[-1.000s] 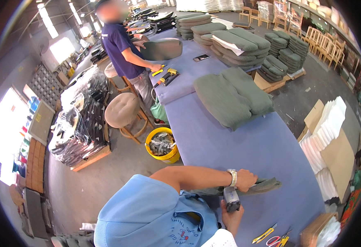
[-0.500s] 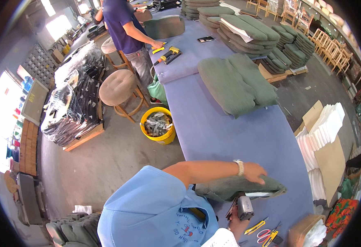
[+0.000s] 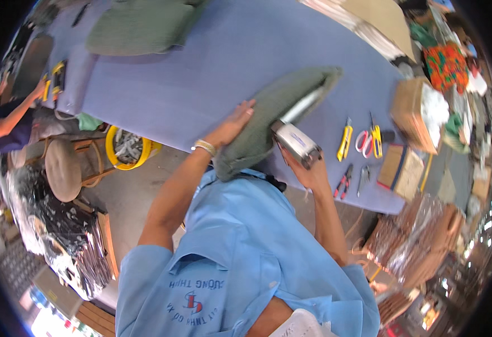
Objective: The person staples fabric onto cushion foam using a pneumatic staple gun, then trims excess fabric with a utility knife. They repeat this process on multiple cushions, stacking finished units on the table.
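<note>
A dark green fabric cushion (image 3: 262, 115) lies at a slant across the near edge of the blue-grey table, its near end against my shirt. Along its right side a gap in the cover shows a white strip (image 3: 303, 105). Flat against the cushion's left side rests my left hand (image 3: 236, 124), fingers stretched out. My right hand (image 3: 306, 168) is closed around a silver and black staple gun (image 3: 297, 143), whose nose meets the cushion's right edge beside the white strip. I cannot tell whether the nose presses into the fabric.
Right of the cushion lie a yellow utility knife (image 3: 345, 140), scissors (image 3: 364, 143), red-handled pliers (image 3: 343, 181) and a cardboard box (image 3: 411, 115). Another green cushion (image 3: 139, 28) sits at the far left. A yellow bucket of scraps (image 3: 127, 147) and a round stool (image 3: 63, 170) stand left; a co-worker's arm (image 3: 18, 118) reaches in.
The view has swung right and down. My left hand has shifted from the cushion's top to its left side. The staple gun is now at the cushion's right edge, still in my right hand.
</note>
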Motion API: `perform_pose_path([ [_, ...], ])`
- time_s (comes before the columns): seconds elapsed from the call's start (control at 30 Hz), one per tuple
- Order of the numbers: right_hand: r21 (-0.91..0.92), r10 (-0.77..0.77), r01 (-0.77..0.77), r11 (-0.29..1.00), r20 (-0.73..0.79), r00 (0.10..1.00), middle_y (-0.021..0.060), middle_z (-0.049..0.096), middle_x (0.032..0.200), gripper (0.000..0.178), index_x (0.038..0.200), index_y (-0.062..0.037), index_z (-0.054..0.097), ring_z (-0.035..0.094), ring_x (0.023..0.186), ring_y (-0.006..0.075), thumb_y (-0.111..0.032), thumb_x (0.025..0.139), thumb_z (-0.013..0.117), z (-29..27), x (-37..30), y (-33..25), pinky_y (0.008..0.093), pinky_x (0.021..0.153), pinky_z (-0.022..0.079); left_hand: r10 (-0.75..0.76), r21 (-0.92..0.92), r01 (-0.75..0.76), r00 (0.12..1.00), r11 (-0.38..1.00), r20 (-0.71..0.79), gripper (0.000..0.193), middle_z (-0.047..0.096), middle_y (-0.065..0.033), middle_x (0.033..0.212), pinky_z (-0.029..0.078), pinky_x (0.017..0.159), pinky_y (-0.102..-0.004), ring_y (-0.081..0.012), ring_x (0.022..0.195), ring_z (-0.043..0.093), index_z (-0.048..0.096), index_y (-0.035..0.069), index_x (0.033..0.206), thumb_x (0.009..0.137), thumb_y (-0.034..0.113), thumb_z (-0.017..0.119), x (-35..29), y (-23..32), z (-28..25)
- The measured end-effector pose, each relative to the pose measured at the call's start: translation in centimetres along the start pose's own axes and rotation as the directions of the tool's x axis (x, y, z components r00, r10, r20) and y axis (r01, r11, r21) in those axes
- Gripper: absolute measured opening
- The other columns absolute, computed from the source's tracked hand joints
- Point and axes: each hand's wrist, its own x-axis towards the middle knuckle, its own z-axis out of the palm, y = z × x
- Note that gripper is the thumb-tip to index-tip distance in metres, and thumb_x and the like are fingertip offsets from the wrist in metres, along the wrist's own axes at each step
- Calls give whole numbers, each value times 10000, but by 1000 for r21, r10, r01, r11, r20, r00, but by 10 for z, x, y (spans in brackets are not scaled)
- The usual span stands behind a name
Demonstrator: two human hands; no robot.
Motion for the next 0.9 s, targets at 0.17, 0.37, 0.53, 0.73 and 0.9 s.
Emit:
perform_pose_path([
  [0.17,-47,-97,95,994,-43,994,130,764,899,322,1102,13,746,695,745,215,-224,891,802,0,1,-7,353,712,558,-14,-4,14,996,1000,84,685,113,-164,1749,84,1301,-456,-318,1623,28,250,229,1672,1098,600,295,-17,20,0],
  [0.37,63,-243,246,967,-56,969,138,757,924,377,1201,17,692,694,780,223,-145,877,797,7,6,-24,342,760,550,29,-24,-26,993,999,118,663,104,-180,1747,87,1298,-469,-343,1619,10,232,216,1676,1110,543,343,-29,45,-10],
  [0.53,56,-253,253,966,-2,967,158,743,938,425,1205,14,681,695,800,275,-80,805,787,1,11,-27,341,782,544,110,49,-115,988,992,107,701,149,-211,1731,98,1302,-433,-333,1615,88,190,81,1669,1120,477,369,-27,56,-6],
  [0.73,126,-280,283,951,-37,959,199,725,977,534,1194,9,676,712,850,358,-65,682,805,5,13,4,363,797,553,161,209,-171,985,963,63,852,165,-282,1704,190,1280,-487,-427,1594,122,156,49,1663,1021,375,611,-36,67,3],
  [0.9,91,-288,287,954,-3,958,219,724,1051,607,1211,16,667,723,939,405,-54,629,825,-1,9,-23,390,827,566,53,397,-32,998,917,-41,933,247,-303,1666,334,1229,-496,-472,1541,265,161,26,1647,914,211,708,-41,82,15],
])
